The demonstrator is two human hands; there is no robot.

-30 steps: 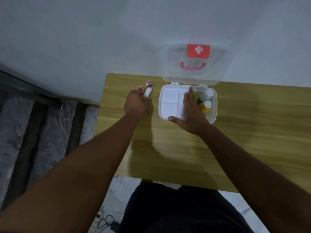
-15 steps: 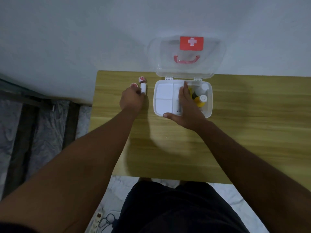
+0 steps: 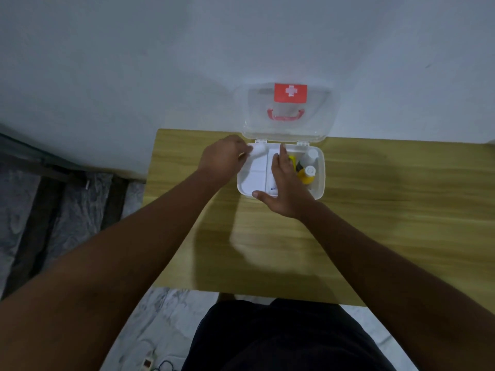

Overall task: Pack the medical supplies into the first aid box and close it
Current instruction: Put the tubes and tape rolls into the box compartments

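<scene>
The white first aid box [image 3: 319, 183] stands open on the wooden table [image 3: 375, 210], its clear lid [image 3: 316, 124] with a red cross label upright against the wall. My left hand [image 3: 223, 159] holds a small white tube [image 3: 257, 150] over the box's back left compartment. My right hand [image 3: 285, 188] rests flat on the white divider tray [image 3: 254, 178], thumb at the front rim. A yellow bottle [image 3: 307, 174] and a white bottle [image 3: 309, 156] lie in the right side of the box.
The table's back edge meets a pale wall [image 3: 187, 62]. Left of the table is a marble floor with dark strips [image 3: 53, 204]. A power strip and a cable [image 3: 158, 364] lie on the floor near my dark-clothed legs.
My left hand has lifted the small tube from the table left of the box and carried it right, over the box's back left compartment. My right hand stays on the tray.
</scene>
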